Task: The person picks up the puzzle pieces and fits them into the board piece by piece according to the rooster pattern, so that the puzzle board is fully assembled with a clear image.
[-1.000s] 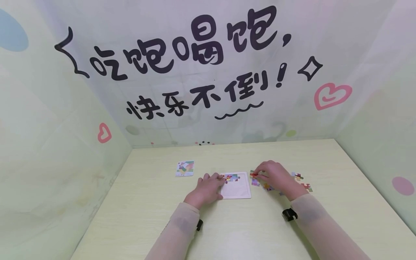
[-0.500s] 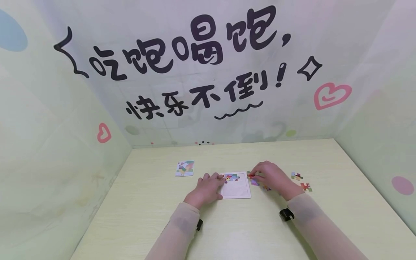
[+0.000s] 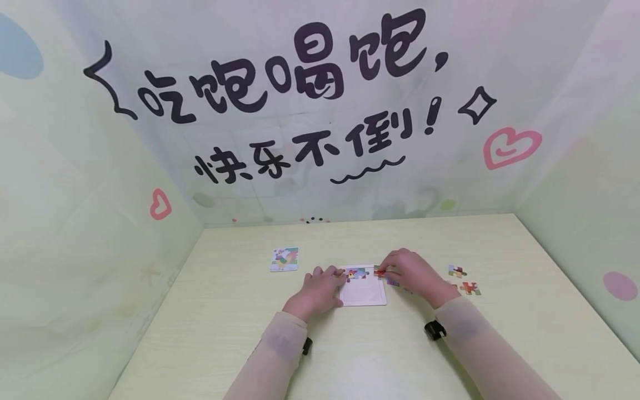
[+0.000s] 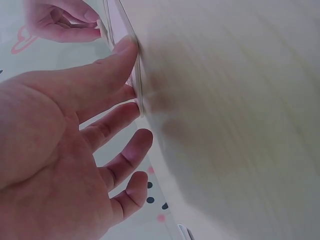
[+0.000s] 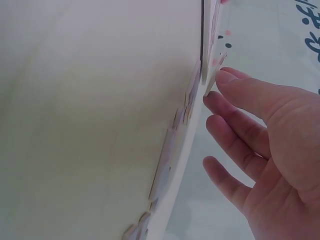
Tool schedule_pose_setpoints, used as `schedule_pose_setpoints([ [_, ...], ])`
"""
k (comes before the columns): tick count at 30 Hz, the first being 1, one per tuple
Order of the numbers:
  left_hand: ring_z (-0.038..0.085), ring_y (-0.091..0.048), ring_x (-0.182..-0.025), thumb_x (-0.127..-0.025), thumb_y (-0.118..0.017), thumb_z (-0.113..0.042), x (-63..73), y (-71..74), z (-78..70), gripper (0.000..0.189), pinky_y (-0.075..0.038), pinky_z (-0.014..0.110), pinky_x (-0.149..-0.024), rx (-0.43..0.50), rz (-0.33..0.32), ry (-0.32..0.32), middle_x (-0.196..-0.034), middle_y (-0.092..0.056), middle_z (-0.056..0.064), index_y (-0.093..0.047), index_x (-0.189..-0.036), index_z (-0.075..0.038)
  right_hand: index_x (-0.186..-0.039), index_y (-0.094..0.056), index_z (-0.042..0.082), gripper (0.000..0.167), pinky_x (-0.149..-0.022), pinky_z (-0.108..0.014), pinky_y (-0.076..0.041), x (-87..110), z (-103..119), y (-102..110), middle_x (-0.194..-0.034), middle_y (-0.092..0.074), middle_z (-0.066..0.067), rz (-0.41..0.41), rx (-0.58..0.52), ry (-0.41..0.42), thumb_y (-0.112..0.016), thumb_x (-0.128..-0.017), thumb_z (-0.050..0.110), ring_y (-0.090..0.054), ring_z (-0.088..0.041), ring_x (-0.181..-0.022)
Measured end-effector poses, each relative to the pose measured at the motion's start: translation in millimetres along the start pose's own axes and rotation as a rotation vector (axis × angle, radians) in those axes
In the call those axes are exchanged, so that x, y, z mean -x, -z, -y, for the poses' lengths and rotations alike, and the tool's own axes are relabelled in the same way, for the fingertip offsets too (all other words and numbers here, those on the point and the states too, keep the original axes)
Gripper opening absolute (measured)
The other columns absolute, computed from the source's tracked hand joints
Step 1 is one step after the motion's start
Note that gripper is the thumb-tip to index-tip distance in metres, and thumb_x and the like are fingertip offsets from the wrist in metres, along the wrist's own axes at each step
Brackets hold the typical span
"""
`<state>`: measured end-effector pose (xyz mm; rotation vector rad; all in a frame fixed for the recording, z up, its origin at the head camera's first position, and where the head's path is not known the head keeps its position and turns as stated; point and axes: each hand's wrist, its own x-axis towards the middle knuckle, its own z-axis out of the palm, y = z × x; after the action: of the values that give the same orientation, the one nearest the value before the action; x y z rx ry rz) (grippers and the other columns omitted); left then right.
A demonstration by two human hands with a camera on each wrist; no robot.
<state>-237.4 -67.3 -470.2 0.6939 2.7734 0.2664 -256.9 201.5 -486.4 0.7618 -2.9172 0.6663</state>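
A white puzzle tray (image 3: 362, 294) lies on the table, with joined jigsaw pieces (image 3: 357, 273) along its far side. My left hand (image 3: 316, 291) rests at the tray's left side, its thumb at the near corner and its forefinger by the joined pieces. In the left wrist view, the other fingers (image 4: 131, 156) of that hand hang free. Between thumb and forefinger, my right hand (image 3: 412, 272) pinches a red and green jigsaw piece (image 3: 379, 271) over the tray's far right corner. The right wrist view shows this piece edge-on, tilted and apart from the tray.
Loose jigsaw pieces lie right of the tray, among them a purple one (image 3: 393, 281), a red one (image 3: 470, 288) and a multicoloured one (image 3: 457, 271); my right hand partly hides some. A small picture card (image 3: 284, 259) lies back left. A printed backdrop (image 3: 320, 200) stands behind the table.
My right hand has moved left with the pinched jigsaw piece, from beside the tray to over its right edge. My left hand and the tray have stayed in place.
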Motion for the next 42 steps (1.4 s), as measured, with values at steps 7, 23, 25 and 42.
schedule_pose_setpoints([
  [7, 0.025, -0.045, -0.125, -0.09, -0.079, -0.032, 0.3, -0.3, 0.3, 0.07, -0.038, 0.048, -0.106, 0.0, 0.0, -0.002, -0.159, -0.046, -0.004, -0.051, -0.153, -0.019, -0.102, -0.081, 0.015, 0.013, -0.094, -0.048, -0.054, -6.5, 3.7, -3.6, -0.105, -0.076, -0.001, 0.007, 0.032, 0.031, -0.08, -0.089, 0.011, -0.068, -0.026, -0.102],
  [23, 0.025, -0.045, -0.126, -0.09, -0.079, -0.032, 0.4, 0.1, -0.1, 0.071, -0.039, 0.047, -0.104, -0.002, 0.005, 0.003, -0.159, -0.046, -0.004, -0.051, -0.154, -0.02, -0.099, -0.082, 0.016, 0.013, -0.09, -0.047, -0.055, -9.8, 7.8, -8.7, -0.103, -0.076, -0.001, -0.013, 0.101, 0.094, -0.083, -0.087, 0.012, -0.067, -0.025, -0.098],
  [25, 0.026, -0.045, -0.126, -0.09, -0.079, -0.032, 0.6, 0.4, -0.4, 0.071, -0.039, 0.047, -0.104, -0.002, 0.005, 0.002, -0.159, -0.046, -0.003, -0.051, -0.154, -0.02, -0.099, -0.082, 0.016, 0.013, -0.09, -0.047, -0.055, -10.1, 8.7, -8.7, -0.103, -0.076, -0.001, -0.016, 0.107, 0.107, -0.083, -0.086, 0.012, -0.067, -0.025, -0.098],
  [42, 0.025, -0.045, -0.125, -0.09, -0.079, -0.033, -1.5, -2.4, 0.3, 0.07, -0.039, 0.047, -0.104, -0.015, 0.003, 0.004, -0.159, -0.046, -0.004, -0.052, -0.153, -0.021, -0.096, -0.083, 0.015, 0.013, -0.09, -0.053, -0.054, -12.8, 15.1, -7.2, -0.101, -0.076, -0.002, -0.023, 0.23, 0.143, -0.085, -0.084, 0.011, -0.067, -0.024, -0.097],
])
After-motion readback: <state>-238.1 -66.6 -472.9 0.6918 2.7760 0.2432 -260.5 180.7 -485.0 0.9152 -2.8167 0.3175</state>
